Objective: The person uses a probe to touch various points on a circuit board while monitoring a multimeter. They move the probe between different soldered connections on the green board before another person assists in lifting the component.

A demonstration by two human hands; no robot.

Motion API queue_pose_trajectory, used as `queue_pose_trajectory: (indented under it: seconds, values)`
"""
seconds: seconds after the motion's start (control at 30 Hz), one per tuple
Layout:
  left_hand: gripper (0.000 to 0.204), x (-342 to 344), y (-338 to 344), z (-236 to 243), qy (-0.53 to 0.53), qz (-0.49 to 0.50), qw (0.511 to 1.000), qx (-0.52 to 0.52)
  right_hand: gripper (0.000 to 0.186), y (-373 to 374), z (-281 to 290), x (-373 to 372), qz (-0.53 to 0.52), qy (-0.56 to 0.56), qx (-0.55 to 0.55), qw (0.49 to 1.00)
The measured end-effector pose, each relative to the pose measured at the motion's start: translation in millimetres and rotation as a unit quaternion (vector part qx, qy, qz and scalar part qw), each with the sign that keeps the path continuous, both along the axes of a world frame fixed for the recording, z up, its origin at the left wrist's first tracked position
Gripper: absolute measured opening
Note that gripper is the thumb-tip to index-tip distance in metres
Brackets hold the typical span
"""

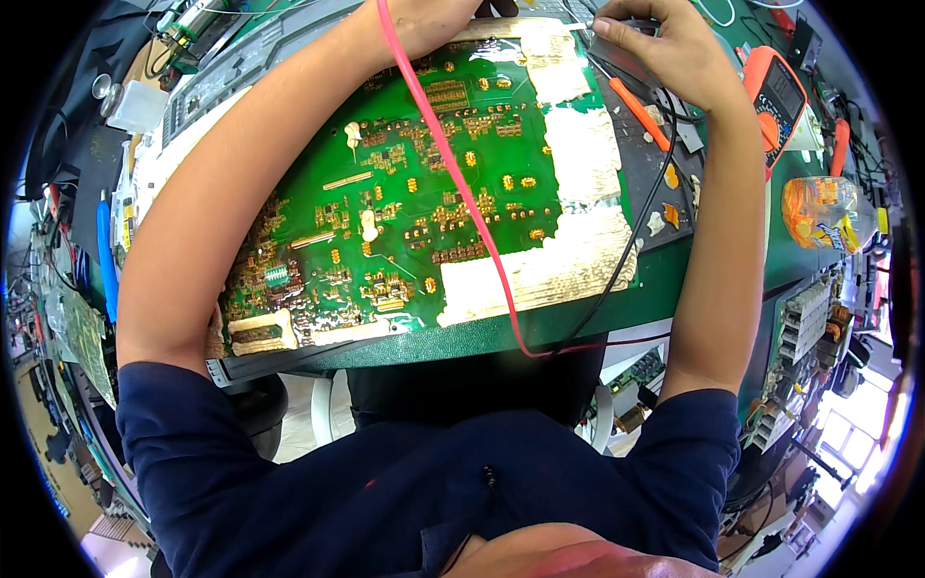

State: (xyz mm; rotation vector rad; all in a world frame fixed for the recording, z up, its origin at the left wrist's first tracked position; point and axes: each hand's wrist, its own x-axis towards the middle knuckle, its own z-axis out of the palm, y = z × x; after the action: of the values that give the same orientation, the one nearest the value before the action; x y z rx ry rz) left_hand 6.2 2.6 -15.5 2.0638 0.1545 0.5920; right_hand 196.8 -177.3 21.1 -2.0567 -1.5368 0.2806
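A large green circuit board (385, 241) lies in front of me, with gold-coloured parts and broad cream strips along its right and near edges. My left hand (429, 24) is at the board's far edge, its fingers mostly cut off by the top of the picture. My right hand (670, 53) is just past the far right corner, thumb and fingers closed together; what they hold is too small to make out. A red cable (453, 169) runs from beside my left hand across the board. A black cable (631, 241) crosses the board's right side.
An orange multimeter (773, 101) lies right of my right forearm, near a clear plastic jar (819, 212) with orange and yellow on it. An orange-handled tool (639, 114) and scraps lie on the dark mat (665, 169). At the left are a small clear bottle (138, 106) and a blue tool (106, 255).
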Motion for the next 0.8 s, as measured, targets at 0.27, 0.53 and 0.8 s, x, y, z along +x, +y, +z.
queue_pose_trajectory:
  seconds: [0.27,0.53,0.8]
  values:
    - [0.061,5.7,-0.2,-1.5,0.002,-0.003,1.000,0.013,0.018,0.2,-2.2,-4.6,0.037,0.011,0.043,0.998]
    - [0.059,6.6,0.1,-2.0,-0.003,-0.007,1.000,0.020,0.016,5.3,-8.4,-0.4,0.030,0.049,0.012,0.998]
    - [0.055,4.1,-5.2,2.6,0.007,-0.016,1.000,-0.018,0.021,5.7,-11.9,2.7,0.019,0.073,-0.001,0.997]
